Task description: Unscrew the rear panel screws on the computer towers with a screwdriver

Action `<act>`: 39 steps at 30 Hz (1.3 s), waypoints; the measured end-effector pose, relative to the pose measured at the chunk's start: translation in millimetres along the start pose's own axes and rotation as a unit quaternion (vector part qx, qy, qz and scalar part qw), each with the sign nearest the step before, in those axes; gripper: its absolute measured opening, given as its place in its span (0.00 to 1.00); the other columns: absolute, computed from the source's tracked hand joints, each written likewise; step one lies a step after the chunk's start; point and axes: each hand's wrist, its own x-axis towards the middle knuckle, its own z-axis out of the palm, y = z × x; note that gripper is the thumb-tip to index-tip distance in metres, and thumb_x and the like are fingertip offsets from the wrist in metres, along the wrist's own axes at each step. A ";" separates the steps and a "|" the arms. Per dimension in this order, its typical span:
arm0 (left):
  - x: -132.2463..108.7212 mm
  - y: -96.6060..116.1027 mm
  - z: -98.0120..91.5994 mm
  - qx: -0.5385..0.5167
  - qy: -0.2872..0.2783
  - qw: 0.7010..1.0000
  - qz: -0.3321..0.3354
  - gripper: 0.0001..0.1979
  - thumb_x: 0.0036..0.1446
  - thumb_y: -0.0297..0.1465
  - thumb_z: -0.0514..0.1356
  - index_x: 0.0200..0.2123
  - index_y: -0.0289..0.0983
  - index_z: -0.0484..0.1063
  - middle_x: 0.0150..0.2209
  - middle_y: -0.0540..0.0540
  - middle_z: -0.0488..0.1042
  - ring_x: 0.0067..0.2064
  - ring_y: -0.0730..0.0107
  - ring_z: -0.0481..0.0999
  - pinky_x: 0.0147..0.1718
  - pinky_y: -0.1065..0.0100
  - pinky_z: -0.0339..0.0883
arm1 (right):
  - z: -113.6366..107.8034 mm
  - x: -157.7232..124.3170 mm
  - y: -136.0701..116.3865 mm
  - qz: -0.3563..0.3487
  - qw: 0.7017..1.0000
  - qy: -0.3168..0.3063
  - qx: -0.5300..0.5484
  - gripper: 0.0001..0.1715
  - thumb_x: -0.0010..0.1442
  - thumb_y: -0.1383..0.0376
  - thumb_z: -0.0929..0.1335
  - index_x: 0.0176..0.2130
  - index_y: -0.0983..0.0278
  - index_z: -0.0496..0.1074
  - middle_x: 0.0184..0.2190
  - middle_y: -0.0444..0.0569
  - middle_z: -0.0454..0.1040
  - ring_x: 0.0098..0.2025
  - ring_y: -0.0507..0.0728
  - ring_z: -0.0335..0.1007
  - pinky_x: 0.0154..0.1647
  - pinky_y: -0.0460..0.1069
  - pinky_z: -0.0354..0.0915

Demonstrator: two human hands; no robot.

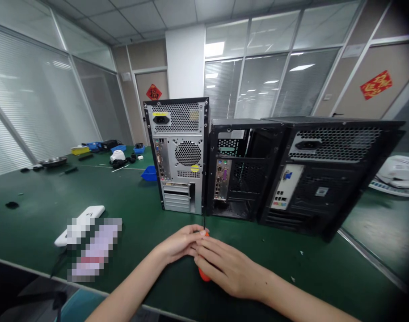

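An orange-handled screwdriver [204, 274] is gripped by both hands, its dark shaft pointing away toward the lower right corner of a silver-backed computer tower [177, 179]. My right hand [226, 268] wraps around the handle. My left hand [186, 241] pinches near the front of the handle, fingers closed. The tip meets the tower's bottom edge, but whether it sits in a screw is too small to tell. Beside this tower stand a black computer case [244, 179] with an opening at its upper back and another black computer tower [311, 201], rear panels facing me.
On the green table [130, 197] at left lie a white power bank [95, 212] and a pixelated flat object [100, 250]. Farther back are a blue bin [149, 173], a yellow tray [80, 150] and a metal dish [52, 162]. A white device [400, 172] stands at far right.
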 end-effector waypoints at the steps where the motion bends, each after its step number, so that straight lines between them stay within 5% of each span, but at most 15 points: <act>1: -1.8 1.4 0.8 0.039 0.004 0.999 -0.005 0.24 0.47 0.42 0.65 0.41 0.33 0.64 0.28 0.51 0.68 0.27 0.79 0.69 0.26 0.75 0.61 | -1.8 1.0 -3.0 -0.003 1.000 -0.012 0.011 0.13 0.61 0.70 0.60 0.44 0.68 0.69 0.38 0.50 0.72 0.47 0.56 0.67 0.55 0.53 0.63; 6: -6.5 6.5 -1.0 0.192 0.024 0.981 0.001 0.31 0.49 0.55 0.54 0.43 0.34 0.60 0.33 0.45 0.73 0.28 0.71 0.74 0.26 0.69 0.65 | -9.4 1.9 -15.2 -0.007 0.998 -0.060 -0.001 0.21 0.62 0.60 0.60 0.55 0.55 0.60 0.30 0.44 0.67 0.35 0.53 0.65 0.47 0.56 0.65; 10: -7.9 18.2 -8.0 0.300 0.120 0.937 0.133 0.24 0.54 0.50 0.53 0.42 0.35 0.64 0.32 0.46 0.73 0.30 0.70 0.74 0.30 0.68 0.67 | -23.5 10.0 -4.1 -0.018 0.991 -0.108 -0.083 0.28 0.60 0.64 0.61 0.59 0.49 0.53 0.30 0.46 0.66 0.29 0.53 0.61 0.28 0.48 0.59; 13: -9.9 34.0 -12.0 0.409 0.232 0.840 0.271 0.17 0.55 0.42 0.56 0.43 0.37 0.67 0.34 0.46 0.73 0.37 0.68 0.74 0.38 0.68 0.67 | -27.5 18.2 15.0 0.008 0.983 -0.126 -0.137 0.23 0.61 0.67 0.59 0.55 0.53 0.58 0.31 0.48 0.66 0.29 0.53 0.60 0.24 0.46 0.54; 17: -6.3 53.0 -16.2 0.549 0.318 0.673 0.380 0.19 0.58 0.37 0.55 0.50 0.36 0.65 0.49 0.39 0.70 0.52 0.60 0.69 0.54 0.59 0.60 | -14.9 23.2 40.0 0.026 0.967 -0.139 -0.212 0.11 0.60 0.67 0.61 0.44 0.62 0.65 0.30 0.47 0.67 0.29 0.52 0.62 0.22 0.45 0.52; 21: 8.7 59.1 -19.4 0.665 0.355 0.528 0.392 0.30 0.58 0.36 0.55 0.61 0.31 0.53 0.61 0.34 0.57 0.63 0.52 0.53 0.61 0.52 0.50 | -0.7 25.9 55.9 0.029 0.959 -0.147 -0.239 0.07 0.61 0.72 0.60 0.35 0.66 0.66 0.32 0.48 0.68 0.35 0.53 0.65 0.24 0.45 0.58; 25: 26.6 54.7 -19.4 0.737 0.383 0.435 0.348 0.40 0.55 0.39 0.58 0.65 0.36 0.43 0.67 0.33 0.42 0.66 0.38 0.40 0.60 0.40 0.43 | 7.6 27.2 67.8 0.040 0.949 -0.163 -0.267 0.10 0.61 0.73 0.60 0.41 0.70 0.67 0.46 0.58 0.68 0.52 0.60 0.63 0.29 0.45 0.65; 30: 45.5 45.2 -21.5 0.759 0.417 0.400 0.300 0.49 0.49 0.44 0.61 0.66 0.43 0.34 0.67 0.30 0.35 0.66 0.32 0.31 0.57 0.34 0.41 | 18.5 20.0 84.4 0.054 0.939 -0.192 -0.281 0.12 0.61 0.74 0.59 0.42 0.69 0.68 0.51 0.58 0.66 0.57 0.62 0.60 0.27 0.44 0.68; 39: 61.9 38.7 -23.1 0.749 0.438 0.412 0.277 0.53 0.46 0.46 0.63 0.65 0.44 0.31 0.67 0.30 0.30 0.65 0.32 0.27 0.55 0.30 0.37 | 28.9 4.7 100.8 0.037 0.931 -0.226 -0.285 0.17 0.60 0.76 0.58 0.46 0.70 0.69 0.53 0.58 0.66 0.60 0.61 0.57 0.27 0.43 0.68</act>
